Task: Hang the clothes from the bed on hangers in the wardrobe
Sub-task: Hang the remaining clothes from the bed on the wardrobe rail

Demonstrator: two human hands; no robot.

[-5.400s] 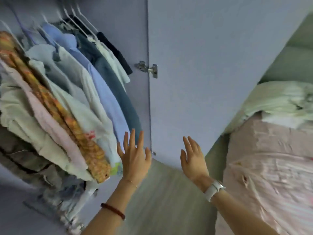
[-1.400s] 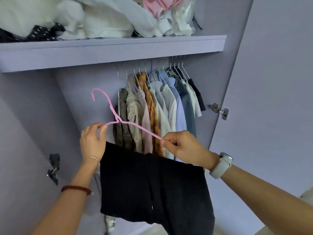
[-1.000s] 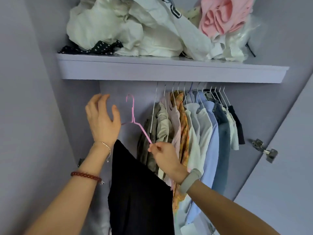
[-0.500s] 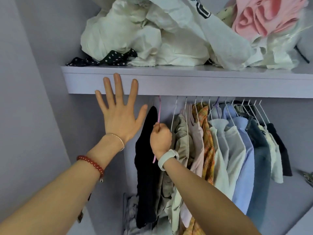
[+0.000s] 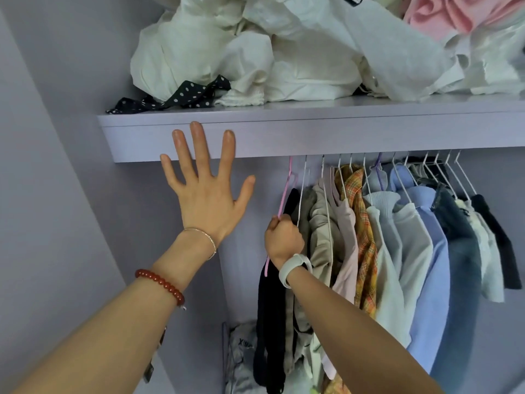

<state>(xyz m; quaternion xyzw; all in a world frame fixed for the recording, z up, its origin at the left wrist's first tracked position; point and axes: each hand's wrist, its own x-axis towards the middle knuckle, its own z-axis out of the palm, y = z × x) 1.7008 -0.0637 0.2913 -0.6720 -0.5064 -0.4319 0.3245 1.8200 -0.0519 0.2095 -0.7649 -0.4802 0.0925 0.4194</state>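
Note:
A pink hanger carries a black garment at the left end of the row of hung clothes in the lilac wardrobe. Its hook goes up behind the shelf's front edge, where the rail is hidden. My right hand grips the pink hanger's arm just above the black garment. My left hand is held up with fingers spread, its fingertips in front of the shelf's front board; I cannot tell whether they touch it.
The shelf above holds a heap of white clothes, a black polka-dot piece and pink fabric. Several white wire hangers fill the row to the right. A bag lies on the wardrobe floor. The lilac side wall is on the left.
My right hand lifted the pink hanger with the black garment up beside the hung clothes. My left hand let go of it and now has its fingers spread by the shelf.

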